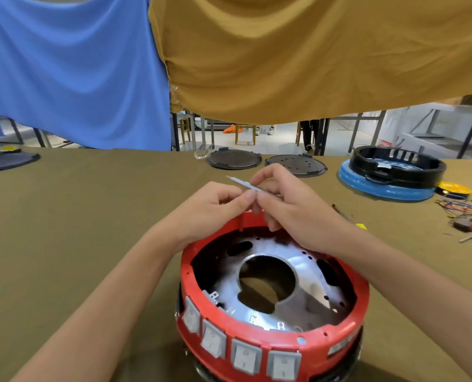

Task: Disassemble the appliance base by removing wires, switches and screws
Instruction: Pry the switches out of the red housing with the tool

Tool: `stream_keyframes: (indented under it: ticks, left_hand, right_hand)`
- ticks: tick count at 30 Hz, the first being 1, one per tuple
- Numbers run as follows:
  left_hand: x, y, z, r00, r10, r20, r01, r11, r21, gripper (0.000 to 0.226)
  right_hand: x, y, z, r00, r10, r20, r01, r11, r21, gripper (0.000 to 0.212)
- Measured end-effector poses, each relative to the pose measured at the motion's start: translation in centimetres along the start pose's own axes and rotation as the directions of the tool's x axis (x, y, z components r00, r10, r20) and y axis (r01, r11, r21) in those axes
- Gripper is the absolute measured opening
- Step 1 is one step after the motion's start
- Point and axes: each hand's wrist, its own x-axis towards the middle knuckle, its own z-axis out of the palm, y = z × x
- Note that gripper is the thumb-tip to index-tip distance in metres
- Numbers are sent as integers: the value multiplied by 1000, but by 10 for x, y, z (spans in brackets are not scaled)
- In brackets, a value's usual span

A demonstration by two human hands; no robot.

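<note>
Hands meet above the far rim of the red appliance base (270, 334), which stands on the olive table (77, 230) close to the person. The left hand (215, 205) and the right hand (290, 205) both pinch a thin metal strip (243, 183) with curled fingers; it is perhaps a blade, the view is unclear. Grey switches (246, 355) sit in the base's near wall. Loose wires (466, 208) lie far right.

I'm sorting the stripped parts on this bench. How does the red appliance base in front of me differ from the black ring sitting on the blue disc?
The red appliance base lies nearest, under both hands; the black ring sits far right, untouched. The red appliance base carries grey rocker switches on its wall and a metal plate inside; the black ring shows neither. Both are round, open-topped shells.
</note>
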Motion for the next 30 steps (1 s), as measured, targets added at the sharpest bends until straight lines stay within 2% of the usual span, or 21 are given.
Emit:
stream_keyframes:
  ticks: [4,8,10,12,14,15,17,19,21,23,30]
  left_hand:
    - [1,-5,-2,998,-42,-46,31,975,-221,40]
    - [2,-6,-1,1000,-26,9,27,932,-361,35]
    - [5,-5,-7,993,-78,-92,26,884,-466,32]
    - [8,-6,-15,974,-145,-175,20,821,-570,35]
    - [9,-8,-17,954,-188,-234,50,868,-494,34]
    - [9,-10,-16,944,-201,-262,84,914,-397,31]
    - [7,-14,-12,943,-216,-254,170,966,-193,25]
    - [5,-18,-8,950,-268,-162,261,963,-63,25]
    - [4,-22,-5,946,-317,-62,316,948,-37,26]
    - [4,-21,-3,939,-343,-13,342,939,-33,22]
    - [3,-14,-1,945,-328,1,328,944,26,26]
  right_hand:
    - [1,-1,1,1000,2,-6,-2,995,103,10]
    - [-4,2,4,999,36,29,-39,992,122,13]
    - [-4,2,-3,997,20,-70,-14,997,78,16]
    - [-5,7,-17,969,26,-246,-19,999,29,17]
    - [-7,15,-34,921,79,-381,-86,996,-3,14]
    - [-9,20,-40,919,123,-375,-149,988,-41,15]
    - [-12,29,-45,944,251,-216,-286,946,-150,26]
    - [-13,37,-39,942,332,-50,-333,905,-264,36]
    - [-13,44,-32,949,317,7,-290,877,-384,30]
    - [-13,45,-30,960,279,-12,-253,850,-461,22]
    - [-8,50,-31,979,202,4,-159,785,-599,30]
